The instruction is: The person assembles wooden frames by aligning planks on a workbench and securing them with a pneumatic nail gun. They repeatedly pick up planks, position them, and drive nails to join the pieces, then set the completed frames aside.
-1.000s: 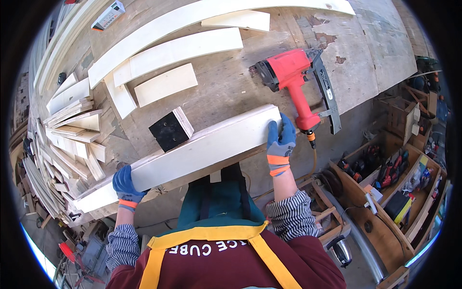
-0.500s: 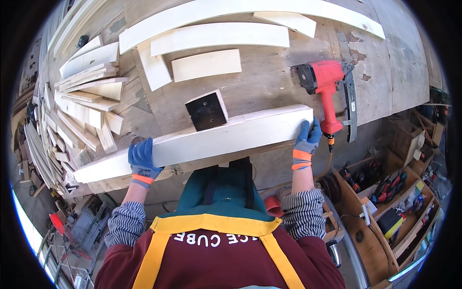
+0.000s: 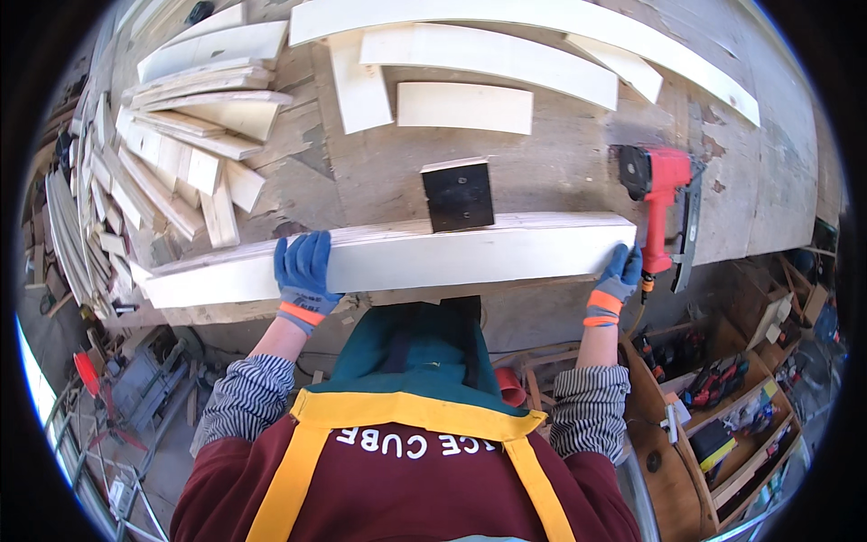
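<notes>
Head view | stacked boards [image 3: 470, 257] along near edge of surface [image 3: 560, 172], beside black block [image 3: 459, 196] | left hand [image 3: 307, 269] half-curled over them, right hand [image 3: 617, 280] cupped round their right end, both holding | apparently squaring them; next move likely calls for even pressure

The long board [image 3: 488, 256] is smooth, matt wood, the desk [image 3: 560, 176] rough, worn wood, the striped sleeves [image 3: 591, 406] cloth
</notes>
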{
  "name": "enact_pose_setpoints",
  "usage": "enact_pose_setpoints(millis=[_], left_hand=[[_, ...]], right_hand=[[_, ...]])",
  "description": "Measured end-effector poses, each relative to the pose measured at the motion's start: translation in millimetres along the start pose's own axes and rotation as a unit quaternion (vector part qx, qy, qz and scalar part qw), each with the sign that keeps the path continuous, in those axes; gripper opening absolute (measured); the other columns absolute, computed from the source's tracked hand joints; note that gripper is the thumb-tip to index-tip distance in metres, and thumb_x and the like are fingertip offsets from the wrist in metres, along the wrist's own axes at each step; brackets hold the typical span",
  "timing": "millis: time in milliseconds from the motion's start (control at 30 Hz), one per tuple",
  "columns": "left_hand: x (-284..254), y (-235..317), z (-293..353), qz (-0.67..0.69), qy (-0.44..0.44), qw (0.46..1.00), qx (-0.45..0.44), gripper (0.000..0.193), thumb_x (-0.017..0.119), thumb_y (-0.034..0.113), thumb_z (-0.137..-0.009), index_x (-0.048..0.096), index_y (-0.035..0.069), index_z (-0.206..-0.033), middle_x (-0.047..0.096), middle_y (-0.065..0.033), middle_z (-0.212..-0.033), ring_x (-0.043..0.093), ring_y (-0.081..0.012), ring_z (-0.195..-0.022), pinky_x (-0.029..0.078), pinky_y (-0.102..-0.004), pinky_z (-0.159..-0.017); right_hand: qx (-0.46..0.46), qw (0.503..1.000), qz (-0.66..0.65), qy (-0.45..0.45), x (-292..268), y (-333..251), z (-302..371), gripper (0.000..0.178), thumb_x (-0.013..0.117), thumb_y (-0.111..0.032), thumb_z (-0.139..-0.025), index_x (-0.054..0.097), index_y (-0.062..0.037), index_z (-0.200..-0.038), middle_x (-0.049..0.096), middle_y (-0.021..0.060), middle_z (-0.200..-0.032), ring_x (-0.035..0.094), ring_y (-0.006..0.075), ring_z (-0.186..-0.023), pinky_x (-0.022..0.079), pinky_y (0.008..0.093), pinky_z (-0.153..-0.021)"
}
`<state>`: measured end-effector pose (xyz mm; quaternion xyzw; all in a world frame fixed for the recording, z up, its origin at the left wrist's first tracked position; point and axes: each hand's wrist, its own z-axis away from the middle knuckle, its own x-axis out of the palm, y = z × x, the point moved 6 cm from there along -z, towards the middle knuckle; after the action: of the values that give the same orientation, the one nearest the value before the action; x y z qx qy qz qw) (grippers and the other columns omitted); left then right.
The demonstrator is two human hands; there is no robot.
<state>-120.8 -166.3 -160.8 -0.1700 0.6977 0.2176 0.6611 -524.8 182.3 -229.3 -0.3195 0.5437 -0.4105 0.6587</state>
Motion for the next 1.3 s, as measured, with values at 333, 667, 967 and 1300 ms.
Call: enact_pose_setpoints(millis=[333,667,967,1300], left_hand=[[4.3,-4.1,4.6,0.016,0.006,1.0,-0.008,0.072,0.072,0.032,-0.074,0.047,0.011,-0.139,0.05,-0.0083,-0.129,0.049,-0.0283,-0.121,0.03,-0.0538,-0.111],[9.3,-10.1,3.7,0.045,-0.031,0.998,0.001,0.072,0.07,0.029,-0.074,0.046,0.01,-0.139,0.048,-0.0085,-0.128,0.047,-0.0296,-0.118,0.03,-0.056,-0.109],[8.0,-8.1,3.8,0.037,-0.021,0.999,0.004,0.073,0.07,0.028,-0.073,0.046,0.009,-0.14,0.05,-0.009,-0.126,0.048,-0.0297,-0.118,0.03,-0.0554,-0.11],[4.7,-1.8,-1.5,0.019,-0.027,0.999,0.025,0.079,0.071,0.038,-0.073,0.044,0.005,-0.14,0.051,-0.0133,-0.129,0.048,-0.0343,-0.119,0.032,-0.057,-0.109]], right_hand=[[-0.011,1.0,-0.005,-0.014,-3.9,3.0,-7.2,0.038,0.061,-0.019,-0.1,0.056,-0.0012,-0.133,0.062,0.0048,-0.116,0.056,0.0124,-0.101,0.045,0.0275,-0.091],[-0.003,1.0,0.019,-0.007,-11.5,14.7,-14.9,0.04,0.061,-0.023,-0.101,0.056,-0.001,-0.133,0.062,0.006,-0.12,0.056,0.0144,-0.104,0.045,0.0293,-0.093],[-0.004,1.0,0.016,0.008,-9.6,12.8,-7.7,0.04,0.061,-0.023,-0.101,0.055,-0.0004,-0.133,0.062,0.0065,-0.119,0.056,0.0147,-0.103,0.045,0.0294,-0.092],[-0.026,1.0,-0.002,0.005,-5.0,11.5,-6.2,0.032,0.06,-0.02,-0.1,0.059,-0.0019,-0.127,0.063,0.0035,-0.109,0.054,0.0119,-0.094,0.046,0.0281,-0.085]])
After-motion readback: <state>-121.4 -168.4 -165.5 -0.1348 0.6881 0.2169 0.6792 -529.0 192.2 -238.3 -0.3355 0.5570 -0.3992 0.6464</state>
